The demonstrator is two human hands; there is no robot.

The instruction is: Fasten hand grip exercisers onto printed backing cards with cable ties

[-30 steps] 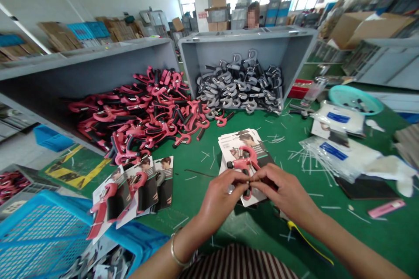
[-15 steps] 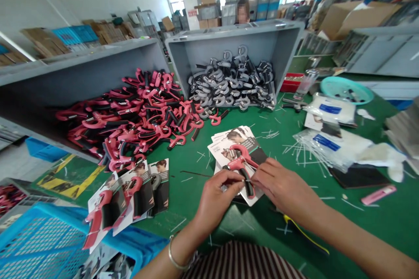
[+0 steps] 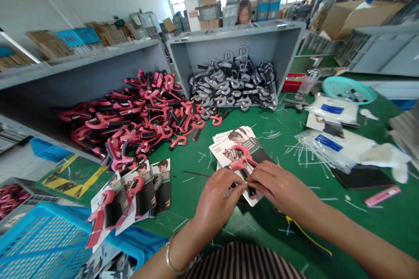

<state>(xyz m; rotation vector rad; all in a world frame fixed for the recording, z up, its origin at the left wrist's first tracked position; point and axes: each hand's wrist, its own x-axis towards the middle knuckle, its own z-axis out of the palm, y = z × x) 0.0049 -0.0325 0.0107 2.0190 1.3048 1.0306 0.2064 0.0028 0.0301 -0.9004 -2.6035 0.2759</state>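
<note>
A pink and black hand grip strengthener [image 3: 240,163] lies on a printed backing card [image 3: 225,152], on top of a small stack of such cards. Over its lower black handle, the fingertips of both hands meet. My left hand [image 3: 218,194] is closed in a pinch from the left, and my right hand [image 3: 278,183] pinches from the right. A bit of white zip tie [image 3: 245,183] shows between the fingertips; the fingers hide most of it. Left of my hands lie several carded hand grips [image 3: 135,192], pink ones and a grey one, overlapping at the table edge.
A grey crate [image 3: 284,65] holds grey hand grips; another spills pink hand grips [image 3: 147,113]. Loose white zip ties [image 3: 309,150], bags and a teal plate [image 3: 348,89] lie right. Yellow-black-handled pliers [image 3: 307,235] lie near my right forearm. A blue basket [image 3: 42,235] stands left; a person is behind the crates.
My right fingertips have moved slightly left and closed in against my left fingertips over the handle. The grip and card stay in place; the view has shifted a little.
</note>
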